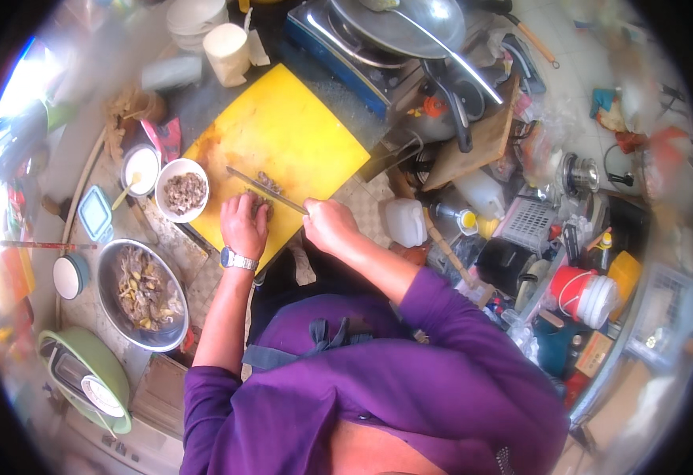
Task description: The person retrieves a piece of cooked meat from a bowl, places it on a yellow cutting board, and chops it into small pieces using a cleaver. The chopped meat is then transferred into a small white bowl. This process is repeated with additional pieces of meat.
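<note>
My right hand (330, 225) grips the handle of a kitchen knife (270, 192), whose blade lies across a yellow cutting board (299, 119). With curled fingers, my left hand (244, 228) holds a piece of dark meat (261, 209) on the board, close to the near side of the blade. Small cut bits of meat (269, 180) sit just beyond the knife. Left of the board, a white bowl (169, 172) contains chopped meat. Nearer to me stands a steel basin (110, 282) of meat pieces with yellowish slices among them.
A gas stove (346, 56) carries a wok (403, 29) with a long-handled ladle across it. Beside the white bowl is a bowl of white powder (143, 161) with a spoon. A green basin (94, 344) is at lower left. Plastic jugs (406, 222) and clutter fill the right side.
</note>
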`<state>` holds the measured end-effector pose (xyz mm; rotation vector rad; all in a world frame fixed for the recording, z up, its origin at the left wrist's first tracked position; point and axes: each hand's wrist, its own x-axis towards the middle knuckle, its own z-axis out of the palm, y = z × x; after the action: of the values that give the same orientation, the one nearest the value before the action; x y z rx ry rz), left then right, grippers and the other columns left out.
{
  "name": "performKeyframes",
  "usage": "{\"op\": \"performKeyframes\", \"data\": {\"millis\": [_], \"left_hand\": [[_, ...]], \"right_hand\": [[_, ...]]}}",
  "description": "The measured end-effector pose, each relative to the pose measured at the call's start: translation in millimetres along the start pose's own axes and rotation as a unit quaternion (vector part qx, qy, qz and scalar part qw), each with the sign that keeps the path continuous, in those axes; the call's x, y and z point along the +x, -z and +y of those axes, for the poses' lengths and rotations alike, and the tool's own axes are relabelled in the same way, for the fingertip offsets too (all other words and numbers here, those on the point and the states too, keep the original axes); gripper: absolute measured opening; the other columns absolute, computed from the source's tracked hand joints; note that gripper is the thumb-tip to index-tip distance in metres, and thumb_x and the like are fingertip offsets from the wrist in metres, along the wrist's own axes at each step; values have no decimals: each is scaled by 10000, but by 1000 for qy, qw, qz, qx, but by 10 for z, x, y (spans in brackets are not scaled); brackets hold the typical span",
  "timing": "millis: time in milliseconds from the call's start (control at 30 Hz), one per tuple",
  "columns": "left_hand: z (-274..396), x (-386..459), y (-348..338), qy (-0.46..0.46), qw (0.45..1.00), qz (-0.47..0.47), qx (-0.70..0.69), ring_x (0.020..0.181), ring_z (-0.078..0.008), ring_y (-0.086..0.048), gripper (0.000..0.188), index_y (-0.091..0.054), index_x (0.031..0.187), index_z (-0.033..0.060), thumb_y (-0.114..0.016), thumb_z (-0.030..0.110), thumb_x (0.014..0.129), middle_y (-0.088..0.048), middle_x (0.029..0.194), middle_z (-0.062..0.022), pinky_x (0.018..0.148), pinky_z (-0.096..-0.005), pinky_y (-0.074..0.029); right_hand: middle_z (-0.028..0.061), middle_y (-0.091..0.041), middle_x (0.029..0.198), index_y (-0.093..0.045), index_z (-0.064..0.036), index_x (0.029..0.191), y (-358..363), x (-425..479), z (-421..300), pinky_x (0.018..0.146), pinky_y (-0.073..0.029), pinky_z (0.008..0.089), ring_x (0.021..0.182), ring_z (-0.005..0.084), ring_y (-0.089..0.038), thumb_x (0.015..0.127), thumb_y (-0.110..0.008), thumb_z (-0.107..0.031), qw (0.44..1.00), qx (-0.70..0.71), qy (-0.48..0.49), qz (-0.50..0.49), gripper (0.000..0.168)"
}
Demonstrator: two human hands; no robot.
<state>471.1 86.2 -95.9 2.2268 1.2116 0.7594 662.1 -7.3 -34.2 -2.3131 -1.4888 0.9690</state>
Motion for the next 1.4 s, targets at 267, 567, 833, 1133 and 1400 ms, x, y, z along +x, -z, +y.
{"op": "performKeyframes", "data": {"millis": [267, 567, 833, 1133, 1400], "left_hand": [[-15, -57, -25, 52, 998, -18, -15, 931, -392, -695, 116, -767, 986, 62, -798, 32, 878, -726, 982, -140, 818, -488, -576], [-32, -106, 32, 24, 999, -22, -4, 1015, -402, -696, 172, -764, 1013, 61, -842, 76, 860, -761, 1107, -146, 889, -494, -575], [-11, -187, -3, 57, 998, -30, 11, 1006, -403, -690, 226, -755, 1068, 62, -816, 31, 852, -739, 1082, -150, 861, -489, -584], [-86, -187, -41, 28, 999, -35, 24, 958, -397, -691, 208, -759, 1036, 57, -836, 36, 844, -748, 1013, -132, 840, -481, -575], [-33, -274, 25, 56, 998, 14, -4, 991, -386, -692, 186, -760, 1005, 69, -850, 44, 845, -747, 1075, -134, 862, -473, -581]], "right_hand": [[282, -753, 877, -717, 17, 955, 130, -200, -127, 810, -594, 584, 874, 502, -748, 918, -637, -62, 996, -52, -14, -68, 119], [271, -776, 932, -730, 10, 970, -54, 118, -22, 826, -603, 585, 887, 500, -764, 919, -636, -55, 999, -7, -11, -38, 125], [278, -764, 892, -713, 18, 996, 204, -257, -89, 790, -604, 588, 849, 505, -758, 910, -628, -35, 995, -62, 45, -61, 131], [265, -779, 930, -741, 7, 996, -205, 128, -51, 848, -610, 583, 909, 486, -769, 928, -634, -47, 998, -32, -1, -48, 137], [282, -757, 907, -731, 5, 959, 213, -119, -94, 801, -591, 586, 870, 504, -748, 902, -642, -45, 997, -41, 30, -65, 117]]}}
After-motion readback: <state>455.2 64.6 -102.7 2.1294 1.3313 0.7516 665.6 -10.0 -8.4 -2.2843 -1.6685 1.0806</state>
